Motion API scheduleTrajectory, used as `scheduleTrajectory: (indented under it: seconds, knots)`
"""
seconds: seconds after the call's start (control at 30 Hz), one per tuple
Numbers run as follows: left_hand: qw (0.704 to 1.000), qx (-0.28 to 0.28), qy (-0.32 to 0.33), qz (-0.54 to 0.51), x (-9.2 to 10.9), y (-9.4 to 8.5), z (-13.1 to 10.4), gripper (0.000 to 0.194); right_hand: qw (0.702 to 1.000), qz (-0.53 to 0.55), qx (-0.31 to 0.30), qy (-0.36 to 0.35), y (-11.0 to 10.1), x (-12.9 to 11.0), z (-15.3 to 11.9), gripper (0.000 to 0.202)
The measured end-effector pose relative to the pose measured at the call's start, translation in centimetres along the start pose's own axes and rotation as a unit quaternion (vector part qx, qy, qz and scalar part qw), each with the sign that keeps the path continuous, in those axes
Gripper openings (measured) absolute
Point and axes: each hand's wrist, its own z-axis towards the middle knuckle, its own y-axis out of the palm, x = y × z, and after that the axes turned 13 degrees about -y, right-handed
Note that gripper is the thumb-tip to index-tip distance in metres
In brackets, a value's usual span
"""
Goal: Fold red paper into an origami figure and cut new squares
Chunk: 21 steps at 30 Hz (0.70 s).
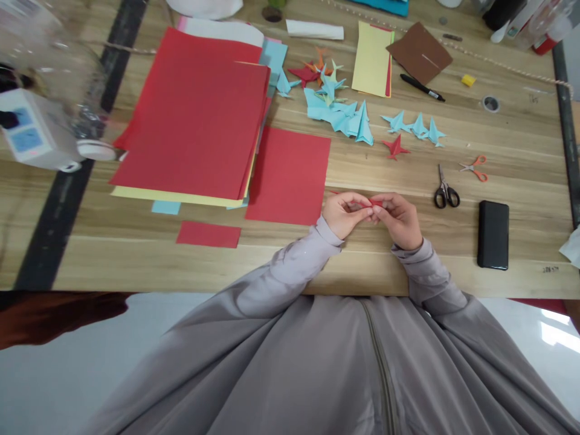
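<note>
Near the table's front edge, my left hand [343,214] and my right hand [399,219] meet fingertip to fingertip. Both pinch a small folded red paper [376,203], mostly hidden by the fingers; a thin red point sticks out behind the left hand. Just left of my left hand lies a red square sheet [290,175]. Beyond the hands are a folded red paper crane [396,147] and a row of light blue cranes [418,127].
A tall stack of red sheets [199,115] fills the left, with a red strip [208,234] before it. Black scissors [446,194], orange scissors [478,168] and a black power bank [493,234] lie at right. A bottle and white box [40,133] stand far left.
</note>
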Motion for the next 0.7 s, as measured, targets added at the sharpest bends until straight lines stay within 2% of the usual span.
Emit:
scheduleTrajectory:
  seconds: [0.13, 0.57, 0.7]
  knots:
    - [1.000, -0.011, 0.009, -0.013, -0.30, -0.02, 0.14, 0.033, 1.000, 0.018, -0.006, -0.008, -0.02, 0.12, 0.02, 0.033]
    - [0.999, -0.021, 0.023, -0.022, -0.14, 0.02, -0.01, 0.037, 0.998, 0.039, 0.039, 0.001, -0.32, 0.15, 0.05, 0.031]
    - [0.998, -0.037, 0.039, -0.020, -0.65, 0.19, 0.06, 0.036, 0.998, 0.050, 0.000, 0.039, -0.23, 0.32, -0.01, 0.043]
